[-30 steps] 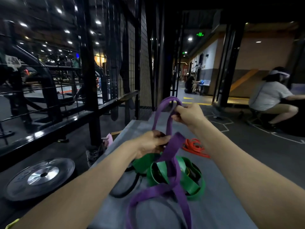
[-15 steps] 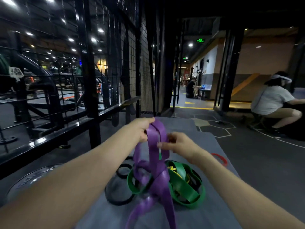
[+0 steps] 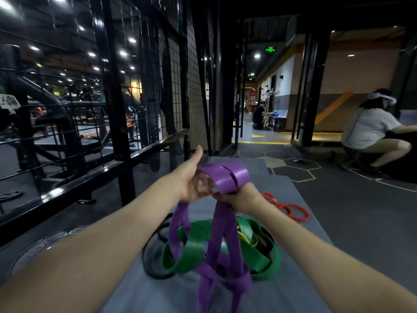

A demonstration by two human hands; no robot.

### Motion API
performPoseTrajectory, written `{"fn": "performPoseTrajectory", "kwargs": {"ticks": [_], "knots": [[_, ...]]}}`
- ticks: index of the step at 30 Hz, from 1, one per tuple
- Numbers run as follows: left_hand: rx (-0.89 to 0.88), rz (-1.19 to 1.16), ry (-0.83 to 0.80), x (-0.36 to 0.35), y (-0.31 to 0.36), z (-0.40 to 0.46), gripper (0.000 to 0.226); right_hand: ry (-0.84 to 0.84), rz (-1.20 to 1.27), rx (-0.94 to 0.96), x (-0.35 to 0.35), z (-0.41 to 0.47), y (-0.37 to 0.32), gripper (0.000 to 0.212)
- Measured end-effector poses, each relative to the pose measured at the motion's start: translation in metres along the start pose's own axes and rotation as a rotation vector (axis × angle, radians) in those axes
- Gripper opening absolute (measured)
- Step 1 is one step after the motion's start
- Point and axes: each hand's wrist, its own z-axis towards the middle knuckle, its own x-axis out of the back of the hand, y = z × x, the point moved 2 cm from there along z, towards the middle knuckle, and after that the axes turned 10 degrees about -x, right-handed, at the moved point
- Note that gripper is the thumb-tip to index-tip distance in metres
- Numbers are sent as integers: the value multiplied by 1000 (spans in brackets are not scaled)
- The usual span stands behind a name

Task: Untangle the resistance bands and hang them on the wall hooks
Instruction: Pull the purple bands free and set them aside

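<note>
A wide purple resistance band [image 3: 225, 177] loops over both my hands and hangs down in twisted strands to a knot near the bottom of the view. My left hand [image 3: 194, 177] has its palm turned toward me with the thumb pointing up, and the band runs across its fingers. My right hand [image 3: 239, 196] grips the band from below. Under them a green band [image 3: 196, 247] lies coiled on the grey mat [image 3: 293, 222], tangled with a black band [image 3: 153, 260] and a thin yellow one [image 3: 247, 238]. A red band [image 3: 291, 210] lies apart on the right.
A black steel rack and wire mesh fence [image 3: 176, 86] run along the left. A weight plate [image 3: 45, 247] lies on the floor at lower left. A seated person [image 3: 372, 129] is at the right, another person [image 3: 259, 116] farther down the corridor.
Both hands lifted the purple band and spread its top loop wider between them. My left hand turned palm toward me with the thumb up. The view tilted slightly.
</note>
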Motion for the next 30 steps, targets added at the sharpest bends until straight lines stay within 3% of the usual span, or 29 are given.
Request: {"fn": "performPoseTrajectory", "kwargs": {"ticks": [3,6,8,10,13,16,22,27,30], "knots": [[19,130,-119,11,-25,2,104,66,54,3,31,8,-17,26],[-160,70,-359,2,-30,-2,119,93,251,-37,56,15,-39,19],[-269,123,-446,-12,-36,-5,94,100,380,-54,65,17,-50,11],[-339,270,-345,-25,-41,-5,66,127,370,-53,70,22,-56,16],[-335,279,-189,-35,-42,-4,45,170,430,-85,73,28,-54,27],[-309,229,-229,-37,-35,-5,8,182,545,-125,75,35,-49,24],[-155,269,-293,0,0,-5,14,26,518,-101,64,35,-47,16],[6,474,-91,54,1,4,16,-62,472,-105,23,40,-22,21],[19,734,46,85,-12,8,11,-93,288,-141,-6,45,14,16]]}}
